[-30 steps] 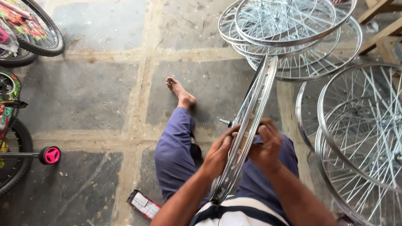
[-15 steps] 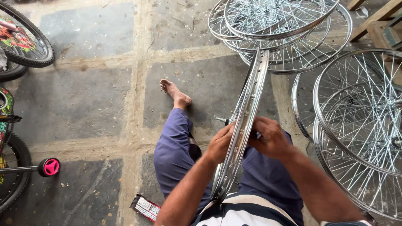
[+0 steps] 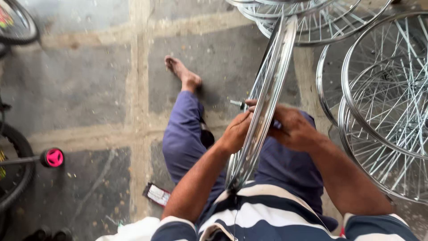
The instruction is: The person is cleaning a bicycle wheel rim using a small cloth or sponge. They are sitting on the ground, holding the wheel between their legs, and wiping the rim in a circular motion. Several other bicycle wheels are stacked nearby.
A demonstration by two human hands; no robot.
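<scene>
While seated: left hand [image 3: 235,132], right hand [image 3: 292,128] each grip one wheel rim [image 3: 267,96] | two hands

Two bare forearms are seen reaching up from the bottom of the frame toward its middle. The left hand [image 3: 235,133] is curled, knuckles turned outward, fingers bent inward. The right hand [image 3: 292,128] is held just right of centre, its fingers closed in a pinch. Both wrists are bent slightly toward each other.
</scene>
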